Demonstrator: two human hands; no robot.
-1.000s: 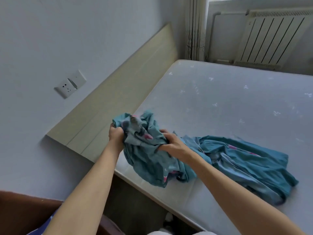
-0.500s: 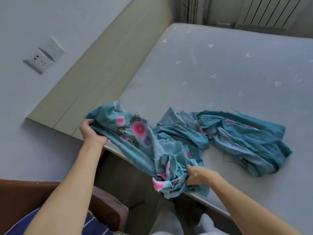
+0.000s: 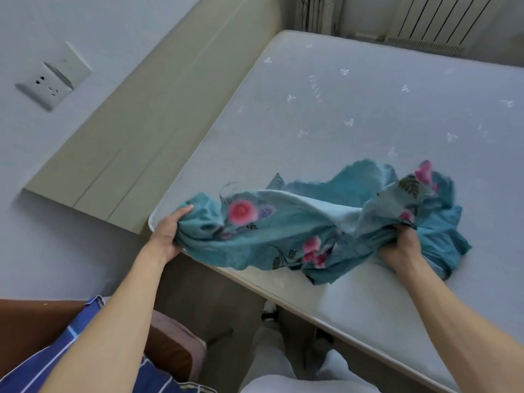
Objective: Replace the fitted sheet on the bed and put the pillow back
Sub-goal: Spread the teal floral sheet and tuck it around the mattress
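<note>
A teal fitted sheet (image 3: 286, 231) with pink flowers lies bunched and partly spread on the near corner of the bare pale grey mattress (image 3: 354, 109). My left hand (image 3: 170, 231) grips one end of the sheet right at the mattress corner beside the headboard. My right hand (image 3: 402, 245) clutches the sheet further right along the near edge, so the cloth is stretched between both hands. More of the sheet is heaped behind my right hand. No pillow is in sight.
A beige headboard (image 3: 158, 114) stands against the wall at the left, with a wall socket (image 3: 54, 80) beside it. A radiator (image 3: 442, 18) is behind the far side of the bed. A brown chair with striped blue cloth (image 3: 158, 358) sits at lower left.
My hands have pulled apart: the left went to the mattress corner, the right swung out to the right along the near edge. The sheet has opened out between them.
</note>
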